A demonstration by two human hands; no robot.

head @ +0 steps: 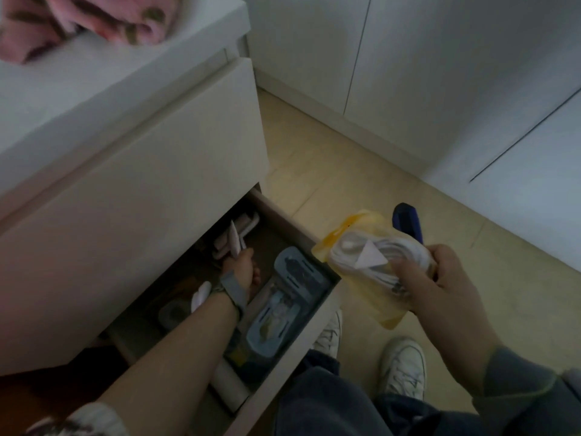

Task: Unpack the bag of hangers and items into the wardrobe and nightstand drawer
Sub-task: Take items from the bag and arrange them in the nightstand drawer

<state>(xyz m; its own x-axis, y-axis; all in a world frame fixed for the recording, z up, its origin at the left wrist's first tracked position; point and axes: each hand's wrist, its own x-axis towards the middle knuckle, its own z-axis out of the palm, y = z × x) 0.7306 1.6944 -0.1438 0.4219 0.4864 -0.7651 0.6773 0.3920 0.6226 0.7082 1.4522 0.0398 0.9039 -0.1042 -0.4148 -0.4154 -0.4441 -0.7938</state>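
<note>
No legible text, label, brand or number on anything in view.

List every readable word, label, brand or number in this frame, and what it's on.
None readable.
Pouch in the right hand: white slip inside, no print made out.
Basket in the drawer: contents too blurred.
White item in the left hand: nothing legible.

My left hand point(242, 269) fitted between the basket point(292, 297) and clutter point(171, 311) in the drawer point(292, 363); the floor point(345, 171) beside it lay open.
</note>
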